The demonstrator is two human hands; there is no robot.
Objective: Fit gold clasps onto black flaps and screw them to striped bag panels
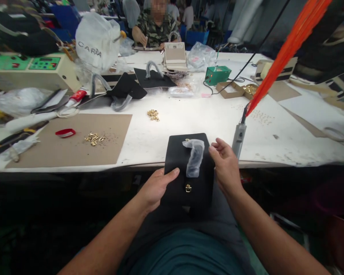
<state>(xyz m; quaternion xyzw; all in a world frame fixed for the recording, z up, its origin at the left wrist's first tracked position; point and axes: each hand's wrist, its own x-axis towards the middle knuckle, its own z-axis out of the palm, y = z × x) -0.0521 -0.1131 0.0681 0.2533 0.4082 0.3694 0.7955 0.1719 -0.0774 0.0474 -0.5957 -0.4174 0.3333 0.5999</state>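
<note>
A black leather-like bag panel leans over the table's front edge above my lap. A small gold metal fitting sits near its lower end, with another near its top. Between them lies a handle wrapped in clear plastic. My left hand grips the panel's left edge, thumb on top and fingers underneath. At the right edge is my right hand, its fingers loosely bent and apart. Nothing shows between those fingers; whether they touch the panel is hard to tell.
Gold fittings lie on a brown board at left, with another pile beyond. Close to my right hand hangs a grey tool on an orange cord. A green box stands farther back. A person sits opposite.
</note>
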